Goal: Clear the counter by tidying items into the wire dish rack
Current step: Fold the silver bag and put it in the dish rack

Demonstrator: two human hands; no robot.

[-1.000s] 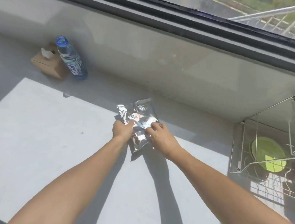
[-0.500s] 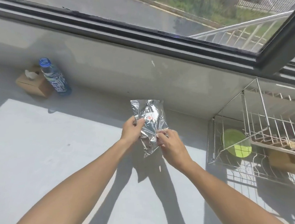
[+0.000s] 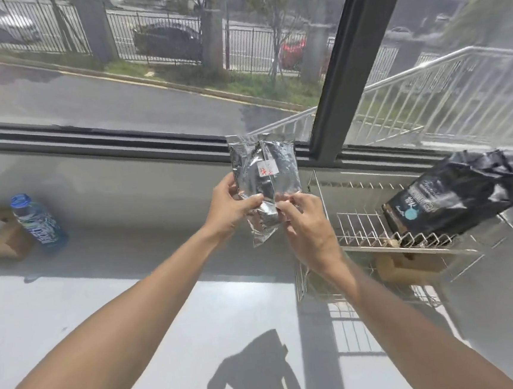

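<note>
I hold a silver foil packet with a small white label upright in the air, well above the grey counter. My left hand grips its lower left edge and my right hand pinches its lower right part. The wire dish rack stands to the right of my hands. A black bag with white print and a blue dot leans on the rack's upper tier. A brown box sits in the tier below.
At the far left of the counter a blue-capped bottle leans against a brown tissue box. A low grey wall and a dark window frame run behind the counter.
Both hands have lifted the foil packet off the counter and carried it up and to the right, toward the rack. My view has tilted up, so the black bag and the window now show.
</note>
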